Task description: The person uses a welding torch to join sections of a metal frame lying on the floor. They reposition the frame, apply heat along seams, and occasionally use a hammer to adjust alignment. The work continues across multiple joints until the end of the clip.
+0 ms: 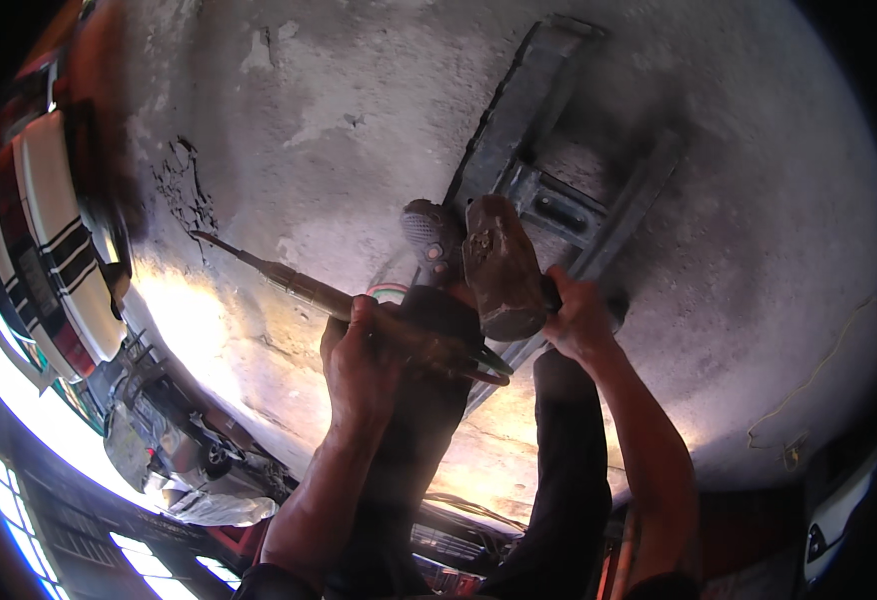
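Head view: left hand [361,362] grips a tapered brownish metal tool [309,290] slanting forward-left; right hand [581,318] grips a blocky brown hammer [500,272].

Looks down from head height (left one of a fisheye pair), near above left hand [361,368] and right hand [583,322], facing the floor [359,130], reaching to a striped vehicle [57,195] far left.

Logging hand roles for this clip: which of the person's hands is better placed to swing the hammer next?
Probably the right hand: it already grips the hammer beside its heavy head. The left hand is occupied, wrapped around the long pointed tool.
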`<state>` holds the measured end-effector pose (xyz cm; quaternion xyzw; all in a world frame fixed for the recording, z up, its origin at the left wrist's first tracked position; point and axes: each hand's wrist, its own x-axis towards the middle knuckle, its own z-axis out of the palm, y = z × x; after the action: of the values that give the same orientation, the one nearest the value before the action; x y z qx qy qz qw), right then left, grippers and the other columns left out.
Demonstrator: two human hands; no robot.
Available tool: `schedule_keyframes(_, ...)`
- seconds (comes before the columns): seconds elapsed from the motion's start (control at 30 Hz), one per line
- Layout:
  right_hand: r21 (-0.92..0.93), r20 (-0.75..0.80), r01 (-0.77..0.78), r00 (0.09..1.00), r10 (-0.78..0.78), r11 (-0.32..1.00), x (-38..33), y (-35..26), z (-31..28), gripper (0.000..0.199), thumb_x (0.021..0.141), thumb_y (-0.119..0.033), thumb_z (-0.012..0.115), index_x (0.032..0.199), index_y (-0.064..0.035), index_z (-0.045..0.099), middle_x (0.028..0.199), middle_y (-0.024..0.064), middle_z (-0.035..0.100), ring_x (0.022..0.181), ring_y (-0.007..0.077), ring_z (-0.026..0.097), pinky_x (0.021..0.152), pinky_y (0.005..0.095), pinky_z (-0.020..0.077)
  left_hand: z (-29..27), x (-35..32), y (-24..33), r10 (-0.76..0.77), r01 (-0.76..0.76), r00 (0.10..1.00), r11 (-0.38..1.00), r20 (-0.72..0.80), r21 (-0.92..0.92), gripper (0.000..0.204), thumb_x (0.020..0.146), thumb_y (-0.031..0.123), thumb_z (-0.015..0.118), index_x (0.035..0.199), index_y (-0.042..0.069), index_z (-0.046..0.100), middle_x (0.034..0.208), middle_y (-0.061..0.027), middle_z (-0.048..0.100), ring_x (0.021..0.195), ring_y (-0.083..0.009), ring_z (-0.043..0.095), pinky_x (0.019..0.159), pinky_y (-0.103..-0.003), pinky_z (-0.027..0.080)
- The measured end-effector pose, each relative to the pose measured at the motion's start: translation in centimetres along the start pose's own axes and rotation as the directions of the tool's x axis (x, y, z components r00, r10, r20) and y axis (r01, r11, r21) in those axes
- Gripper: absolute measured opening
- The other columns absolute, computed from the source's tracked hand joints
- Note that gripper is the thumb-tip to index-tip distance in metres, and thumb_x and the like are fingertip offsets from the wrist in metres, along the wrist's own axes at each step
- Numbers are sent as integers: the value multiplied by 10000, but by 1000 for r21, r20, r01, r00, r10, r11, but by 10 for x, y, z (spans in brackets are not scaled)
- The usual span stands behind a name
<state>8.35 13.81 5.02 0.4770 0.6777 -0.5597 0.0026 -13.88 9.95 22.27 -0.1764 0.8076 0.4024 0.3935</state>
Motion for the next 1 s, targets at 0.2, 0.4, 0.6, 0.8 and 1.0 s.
schedule_keyframes(0.2, -33, -90, -270, 960, 266, 962, 36, 56, 0, 371, 772, -231, 673, 1087, -35, 652, 930, 269, 687, 948, 427, 672, 807, 501, 526, 14, -7, -6, 32, -33, 998, 999, 62, 3, 271, 1043, 297, 538, 984, 36, 578, 762, -56, 592, 481, -73, 434, 380, -230, 346)
schedule_keyframes(0.4, 166, -274, -300, 901, 336, 939, -57, 76, -24, 294, 762, -179, 655, 981, 17, 649, 914, 246, 696, 905, 410, 690, 767, 472, 527, 16, -3, -27, -13, 6, 983, 999, 184, 35, 336, 1047, 318, 524, 944, 14, 623, 600, -11, 495, 428, -77, 390, 373, -238, 314)
schedule_keyframes(0.6, 236, -120, -696, 672, 731, 678, -131, 211, -41, 93, 750, -97, 634, 813, -37, 604, 549, 26, 521, 413, 166, 525, 398, 340, 406, 29, -18, -19, -35, 24, 979, 998, 200, 55, 363, 1056, 343, 500, 947, 17, 615, 593, 12, 439, 438, -73, 385, 398, -232, 318)
schedule_keyframes(0.8, 116, -466, -747, 541, 700, 655, -179, 386, -32, 226, 820, -164, 635, 957, 7, 578, 689, 171, 651, 633, 344, 671, 588, 460, 529, 41, -13, -40, -63, 18, 950, 989, 306, 147, 422, 1075, 395, 439, 949, 29, 608, 603, 14, 449, 449, -69, 396, 389, -230, 317)
schedule_keyframes(1.0, -131, -368, -815, 568, 736, 564, -251, 351, -3, 745, 906, -321, 646, 1502, -53, 289, 1035, 261, 590, 910, 441, 661, 772, 512, 555, 57, -27, -61, -83, -28, 890, 971, 448, 237, 407, 1079, 386, 431, 986, 31, 605, 623, -8, 513, 444, -74, 431, 378, -225, 324)
